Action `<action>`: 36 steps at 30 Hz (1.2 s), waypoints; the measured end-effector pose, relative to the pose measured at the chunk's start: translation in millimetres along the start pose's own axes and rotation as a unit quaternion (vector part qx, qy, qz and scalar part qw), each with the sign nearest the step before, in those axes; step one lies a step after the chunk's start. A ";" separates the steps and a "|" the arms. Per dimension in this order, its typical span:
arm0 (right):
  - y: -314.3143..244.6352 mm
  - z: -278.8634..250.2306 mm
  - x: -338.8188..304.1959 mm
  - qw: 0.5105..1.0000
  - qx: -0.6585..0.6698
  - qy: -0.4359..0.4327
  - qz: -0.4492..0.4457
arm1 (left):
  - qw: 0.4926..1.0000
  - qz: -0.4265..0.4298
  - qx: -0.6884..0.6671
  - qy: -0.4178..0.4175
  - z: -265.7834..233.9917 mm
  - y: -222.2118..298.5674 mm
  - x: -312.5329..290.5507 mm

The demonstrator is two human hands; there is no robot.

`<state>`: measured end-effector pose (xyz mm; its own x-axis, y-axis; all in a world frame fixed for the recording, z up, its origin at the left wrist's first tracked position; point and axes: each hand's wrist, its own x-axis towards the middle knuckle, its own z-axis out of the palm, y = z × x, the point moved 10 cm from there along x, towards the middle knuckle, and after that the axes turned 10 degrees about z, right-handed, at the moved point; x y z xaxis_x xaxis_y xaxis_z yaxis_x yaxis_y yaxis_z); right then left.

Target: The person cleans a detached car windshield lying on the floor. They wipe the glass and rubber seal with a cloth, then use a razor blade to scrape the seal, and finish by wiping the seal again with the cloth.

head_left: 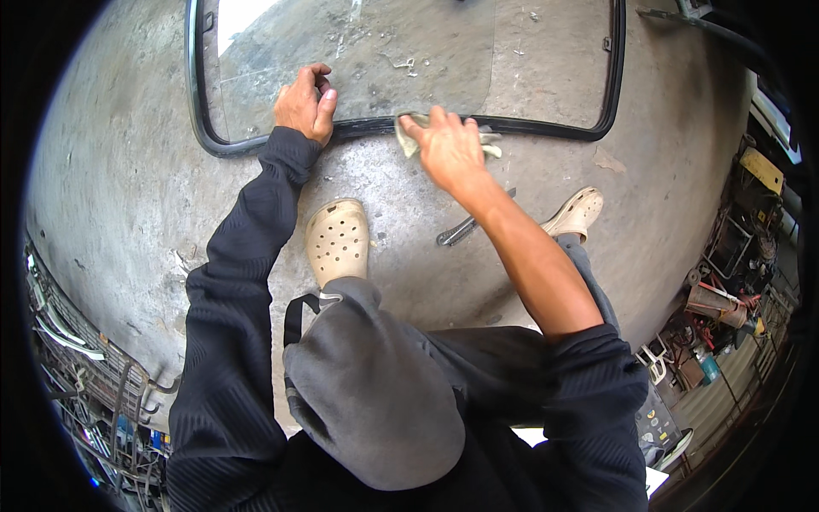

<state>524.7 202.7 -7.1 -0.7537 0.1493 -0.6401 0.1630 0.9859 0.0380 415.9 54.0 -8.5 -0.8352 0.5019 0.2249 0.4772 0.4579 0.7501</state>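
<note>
A window frame (pixel 367 128) with a black border lies on the concrete floor, a clear glass pane (pixel 367 51) inside it. My right hand (pixel 448 145) presses a crumpled pale cloth (pixel 407 147) onto the near bar of the frame, its fingers closed on the cloth. Further left on the same bar rests my left hand (pixel 305 102), fingers loosely bent over the glass and thumb apart, holding nothing. A slim dark tool (pixel 458 230), like a utility knife, lies on the floor below my right hand, partly hidden by the forearm.
My feet in beige clogs (pixel 337 235) stand on the near side of the frame. Metal racks and wire (pixel 107 367) line the lower left. Tools and workshop clutter (pixel 721 299) crowd the right side. A dark metal bar (pixel 717 34) reaches in at the upper right.
</note>
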 end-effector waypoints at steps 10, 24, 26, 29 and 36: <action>-40.9 0.8 -1.2 0.988 -0.122 0.048 -0.083 | 0.999 -0.010 -0.035 0.019 -3.2 -12.6 -8.4; -51.3 5.2 -17.5 0.987 -0.093 0.088 -0.094 | 0.999 -0.009 -0.039 0.010 -1.2 -7.9 -4.2; -62.6 -1.4 -14.8 0.989 -0.029 0.125 -0.077 | 0.999 -0.019 -0.048 -0.003 1.6 -4.9 -1.1; -97.2 -5.3 -3.7 0.985 -0.083 0.118 -0.091 | 0.998 -0.004 -0.068 -0.002 6.4 -9.0 -2.7; -65.3 12.7 -14.2 0.987 -0.122 0.051 -0.088 | 1.000 -0.008 -0.022 -0.011 1.8 -7.3 -1.6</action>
<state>532.9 135.2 -10.2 -0.8188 -0.0322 -0.5731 -0.1253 0.9844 0.1237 414.2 51.2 -15.4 -0.8363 0.5105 0.2001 0.4510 0.4328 0.7806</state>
